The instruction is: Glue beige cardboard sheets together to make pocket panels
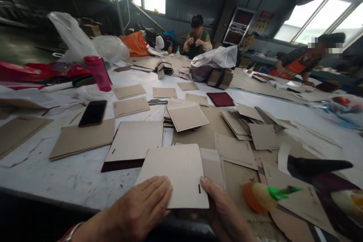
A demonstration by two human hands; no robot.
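A beige square panel (pixel 178 170) with rounded corners and a short dark slot lies at the table's front edge. My left hand (pixel 141 204) rests flat on its left part, fingers stretched out together. With the thumb near the slot, my right hand (pixel 224 208) grips the panel's right edge; its other fingers are hidden underneath. Just behind and to the left is a stack of similar panels (pixel 138 140) with a dark red underside. More pale panels (pixel 211 162) stick out beneath the held one. A glue bottle (pixel 259 196) with a green tip lies right of my right hand.
Further back are a pile of panels (pixel 187 115), a dark red panel (pixel 220 99), a phone (pixel 93 113) and a pink bottle (pixel 98 72). Loose panels (pixel 262 136) cover the right side. One person (pixel 197 39) sits opposite; another person (pixel 300 62) leans over at right.
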